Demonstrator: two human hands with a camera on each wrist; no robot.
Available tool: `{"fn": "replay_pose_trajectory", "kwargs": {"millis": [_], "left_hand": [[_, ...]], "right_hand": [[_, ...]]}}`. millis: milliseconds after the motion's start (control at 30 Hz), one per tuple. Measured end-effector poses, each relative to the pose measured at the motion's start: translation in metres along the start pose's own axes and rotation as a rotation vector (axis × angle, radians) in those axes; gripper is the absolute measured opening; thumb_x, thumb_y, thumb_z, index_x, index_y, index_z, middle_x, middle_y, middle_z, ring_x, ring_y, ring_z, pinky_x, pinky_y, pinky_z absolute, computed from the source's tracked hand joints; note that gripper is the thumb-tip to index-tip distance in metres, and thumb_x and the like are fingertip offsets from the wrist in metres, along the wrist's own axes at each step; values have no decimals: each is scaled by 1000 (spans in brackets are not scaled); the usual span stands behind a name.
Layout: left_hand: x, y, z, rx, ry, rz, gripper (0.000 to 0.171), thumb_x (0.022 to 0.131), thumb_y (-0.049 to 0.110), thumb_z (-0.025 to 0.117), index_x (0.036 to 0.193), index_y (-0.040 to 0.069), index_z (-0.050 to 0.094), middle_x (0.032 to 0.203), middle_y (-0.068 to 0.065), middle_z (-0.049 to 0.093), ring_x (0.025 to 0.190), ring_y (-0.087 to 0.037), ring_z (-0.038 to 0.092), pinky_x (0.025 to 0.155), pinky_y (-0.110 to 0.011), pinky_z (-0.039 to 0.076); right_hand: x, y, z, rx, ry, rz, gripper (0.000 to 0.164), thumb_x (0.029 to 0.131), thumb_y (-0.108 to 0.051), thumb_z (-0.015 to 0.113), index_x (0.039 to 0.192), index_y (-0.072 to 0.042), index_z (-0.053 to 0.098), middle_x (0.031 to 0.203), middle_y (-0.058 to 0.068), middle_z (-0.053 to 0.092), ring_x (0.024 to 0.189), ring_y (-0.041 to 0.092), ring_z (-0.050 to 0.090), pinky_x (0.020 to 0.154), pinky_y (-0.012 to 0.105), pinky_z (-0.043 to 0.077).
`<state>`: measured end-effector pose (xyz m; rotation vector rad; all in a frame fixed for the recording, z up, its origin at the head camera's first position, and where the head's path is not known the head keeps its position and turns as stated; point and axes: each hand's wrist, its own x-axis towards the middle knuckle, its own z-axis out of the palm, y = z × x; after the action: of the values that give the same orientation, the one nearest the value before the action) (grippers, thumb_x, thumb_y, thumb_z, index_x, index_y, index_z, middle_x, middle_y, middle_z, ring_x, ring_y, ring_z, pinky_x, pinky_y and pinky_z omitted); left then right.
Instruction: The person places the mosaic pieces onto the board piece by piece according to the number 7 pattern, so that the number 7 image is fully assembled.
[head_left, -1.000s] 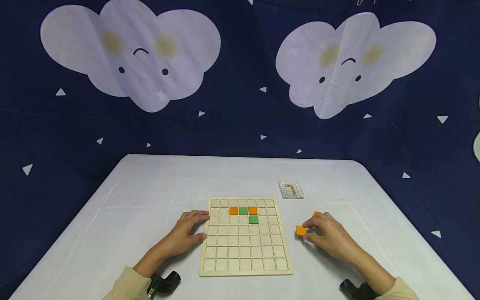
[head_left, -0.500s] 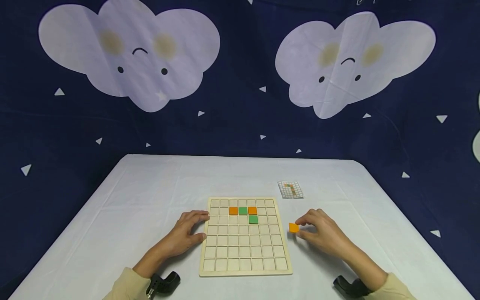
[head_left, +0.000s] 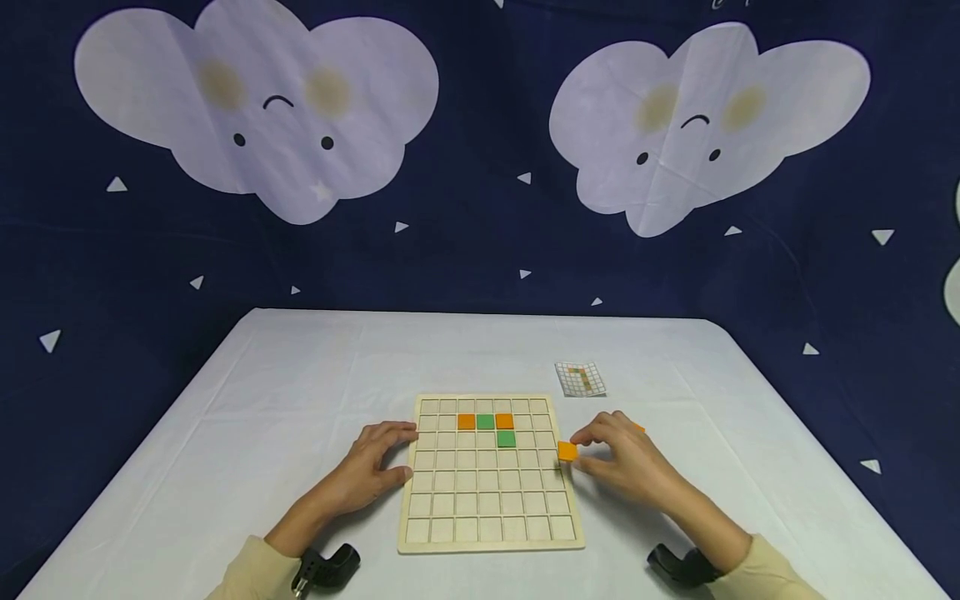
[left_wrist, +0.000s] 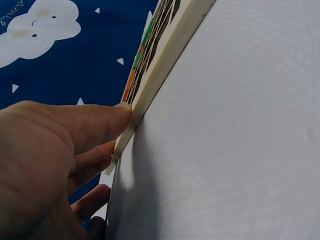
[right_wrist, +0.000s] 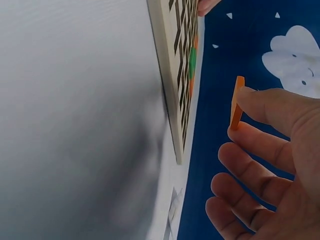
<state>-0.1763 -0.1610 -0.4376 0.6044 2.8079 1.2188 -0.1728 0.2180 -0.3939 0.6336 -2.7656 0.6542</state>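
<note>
A wooden grid board (head_left: 491, 546) lies on the table. Its upper part carries two orange tiles, with a green tile (head_left: 485, 422) between them and a second green tile (head_left: 506, 439) below the right orange one. At the board's left edge my left hand (head_left: 369, 468) rests, thumb and fingertips touching the rim with the fingers fairly straight. My right hand (head_left: 628, 458) pinches a square orange tile (head_left: 567, 451) between thumb and index finger, above the board's right edge. In the right wrist view this orange tile (right_wrist: 237, 102) appears edge-on, apart from the board.
Behind the board to the right lies a small card (head_left: 581, 379) printted with a coloured grid pattern. Another orange piece (head_left: 638, 427) shows partly behind the right hand. A dark blue cloth (head_left: 480, 250) with clouds hangs beyond the white table (head_left: 300, 367).
My right hand has moved left with the pinched orange tile, from the table beside the board to its right edge. The left hand stays in place.
</note>
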Motion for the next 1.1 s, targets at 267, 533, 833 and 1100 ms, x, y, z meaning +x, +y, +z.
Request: {"fn": "replay_pose_trajectory", "kwargs": {"millis": [267,533,833,1100], "left_hand": [[0,0,0,-4,0,-1,46,82,14,70,126,10,57,139,-1,48,129,-27,35,103,-53,27],[-1,1,0,-11,-7,-11,46,83,14,70,127,10,57,140,-2,48,129,-27,34,103,-53,27],[-1,1,0,-11,-5,-13,47,82,13,70,127,10,57,140,-1,48,129,-27,34,103,-53,27],[-1,1,0,0,-3,-7,47,82,13,70,127,10,57,140,-2,48,130,-28,34,103,-54,27]], "right_hand": [[7,-11,2,26,-12,-16,20,74,-17,76,93,-23,70,89,-13,61,89,3,47,75,25,44],[12,-20,8,36,3,-38,20,73,-17,76,92,-21,71,89,-13,61,87,4,48,73,23,44],[17,-28,17,76,-10,-55,19,75,-18,76,93,-20,71,90,-11,63,86,6,47,74,26,42],[23,-36,22,75,-21,-61,19,75,-21,75,94,-19,71,90,-12,61,87,5,45,74,25,42]]}}
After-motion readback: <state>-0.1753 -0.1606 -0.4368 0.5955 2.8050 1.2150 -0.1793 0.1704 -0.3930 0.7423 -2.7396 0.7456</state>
